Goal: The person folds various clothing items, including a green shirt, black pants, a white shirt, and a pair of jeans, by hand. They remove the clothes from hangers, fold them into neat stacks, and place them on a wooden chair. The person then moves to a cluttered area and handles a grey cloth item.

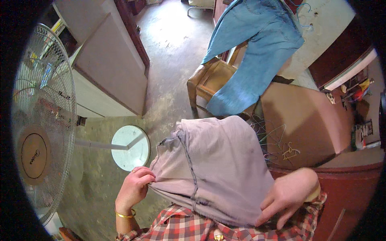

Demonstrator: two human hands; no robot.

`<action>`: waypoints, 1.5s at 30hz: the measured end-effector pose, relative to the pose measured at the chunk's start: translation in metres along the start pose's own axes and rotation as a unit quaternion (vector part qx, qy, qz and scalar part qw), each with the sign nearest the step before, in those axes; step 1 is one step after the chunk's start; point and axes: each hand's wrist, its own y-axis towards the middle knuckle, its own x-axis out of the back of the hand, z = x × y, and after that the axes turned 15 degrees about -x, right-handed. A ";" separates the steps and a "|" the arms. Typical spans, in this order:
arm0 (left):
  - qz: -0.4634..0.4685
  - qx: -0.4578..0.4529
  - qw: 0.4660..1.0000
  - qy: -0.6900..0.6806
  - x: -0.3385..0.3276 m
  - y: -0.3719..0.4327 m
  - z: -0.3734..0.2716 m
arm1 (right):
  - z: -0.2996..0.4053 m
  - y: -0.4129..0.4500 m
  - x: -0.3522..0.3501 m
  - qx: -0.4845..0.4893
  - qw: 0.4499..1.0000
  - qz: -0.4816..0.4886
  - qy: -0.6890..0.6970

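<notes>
A pale mauve-grey cloth garment (223,156) is spread in front of me, its dark overlocked seam showing down the middle. My left hand (135,186), with a ring and a gold-coloured bangle, pinches the garment's left edge and pulls it out to a point. On the other side my right hand (283,198) is at the lower right edge, its fingers pointing down over the cloth. That hand is slightly blurred, and whether its fingertips grip the hem is not plain. The garment's lower edge lies close against my red checked shirt (184,224).
A standing fan (45,120) with a round white base (131,147) is at left, beside a pale cabinet (111,66). Blue jeans (256,60) drape over a wooden chair (208,75) ahead. Wire hangers (271,135) lie on a brown board-like surface (301,120) at right, near a dark red surface (346,192).
</notes>
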 end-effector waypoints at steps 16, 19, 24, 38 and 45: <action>-0.119 -0.377 0.910 0.127 -0.013 0.177 -0.050 | -0.086 0.137 -0.052 -0.037 0.898 -0.420 -0.122; 0.051 -0.362 0.926 0.091 -0.055 0.192 -0.051 | -0.076 0.120 -0.043 -0.159 0.959 -0.228 0.046; 0.202 -0.247 0.943 -0.090 -0.027 0.147 -0.014 | -0.094 0.081 -0.064 -0.047 0.931 -0.324 0.163; 0.083 -0.245 0.961 -0.099 -0.052 0.122 0.015 | -0.029 -0.003 0.051 -0.250 0.776 -0.530 -0.233; -0.003 0.112 0.925 -0.362 -0.059 0.107 0.014 | -0.043 0.050 0.106 -0.105 0.696 -0.627 -0.335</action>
